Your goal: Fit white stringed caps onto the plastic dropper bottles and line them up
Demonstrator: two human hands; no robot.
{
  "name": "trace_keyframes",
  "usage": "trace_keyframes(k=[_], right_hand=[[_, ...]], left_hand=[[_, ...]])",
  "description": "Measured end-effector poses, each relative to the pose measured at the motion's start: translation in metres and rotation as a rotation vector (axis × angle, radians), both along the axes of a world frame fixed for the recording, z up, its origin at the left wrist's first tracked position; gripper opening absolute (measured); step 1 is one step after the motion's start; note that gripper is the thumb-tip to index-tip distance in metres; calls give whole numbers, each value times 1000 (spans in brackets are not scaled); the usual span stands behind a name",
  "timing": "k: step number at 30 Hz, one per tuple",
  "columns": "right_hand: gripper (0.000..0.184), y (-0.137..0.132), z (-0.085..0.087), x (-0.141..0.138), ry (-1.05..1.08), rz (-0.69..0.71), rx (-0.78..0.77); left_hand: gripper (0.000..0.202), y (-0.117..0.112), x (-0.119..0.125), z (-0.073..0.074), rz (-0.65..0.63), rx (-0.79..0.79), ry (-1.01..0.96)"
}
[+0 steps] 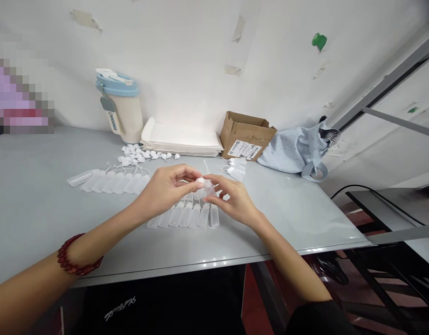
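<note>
Between both hands, above the table, is a small translucent plastic bottle (pixel 210 188) with a white cap (pixel 200 180). My left hand (pixel 167 188) pinches the cap with thumb and fingers. The bottle's body is held in my right hand (pixel 233 197), fingers closed around its side. Just below lies a row of similar bottles (pixel 184 216) with thin white tubes at their tops, partly covered by my hands. A second row of bottles (pixel 111 181) lies to the left. Behind that row are scattered small white caps (pixel 130 153).
Along the wall stand a cream tumbler (pixel 128 114) with a blue lid, a stack of white trays (pixel 182 139), an open cardboard box (pixel 247 135) and a light-blue cloth bag (pixel 287 149). Several clear pieces (pixel 237 168) lie before the box. The grey table (pixel 291 218) has its front edge near me.
</note>
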State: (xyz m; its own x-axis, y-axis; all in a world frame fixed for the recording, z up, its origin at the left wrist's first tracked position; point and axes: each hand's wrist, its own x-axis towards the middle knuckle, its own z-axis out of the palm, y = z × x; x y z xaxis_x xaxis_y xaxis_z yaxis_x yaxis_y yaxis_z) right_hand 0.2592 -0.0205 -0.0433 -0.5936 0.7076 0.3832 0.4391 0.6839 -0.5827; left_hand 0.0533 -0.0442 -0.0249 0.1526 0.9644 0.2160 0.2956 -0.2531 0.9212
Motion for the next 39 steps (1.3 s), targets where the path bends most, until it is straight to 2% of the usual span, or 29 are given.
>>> trace_keyframes(k=[8,18,29,35,39], right_hand=[[33,2,-3,0,-87,-35,242],[32,2,-7,-1,-195,-87,337],[32,1,-11,-3,-310,-135,451],[38,0,-11,-4,-284,-99,420],[39,-1,-10,-4,-127,-44,335]], left_hand=[[22,0,1,4,-12,-25,17],[29,6,-1,-1,-19,-118,-56],[21,3,4,0,-49,-131,-11],[21,5,3,-4,-63,-143,-31],[20,6,0,-8,-50,-99,-56]])
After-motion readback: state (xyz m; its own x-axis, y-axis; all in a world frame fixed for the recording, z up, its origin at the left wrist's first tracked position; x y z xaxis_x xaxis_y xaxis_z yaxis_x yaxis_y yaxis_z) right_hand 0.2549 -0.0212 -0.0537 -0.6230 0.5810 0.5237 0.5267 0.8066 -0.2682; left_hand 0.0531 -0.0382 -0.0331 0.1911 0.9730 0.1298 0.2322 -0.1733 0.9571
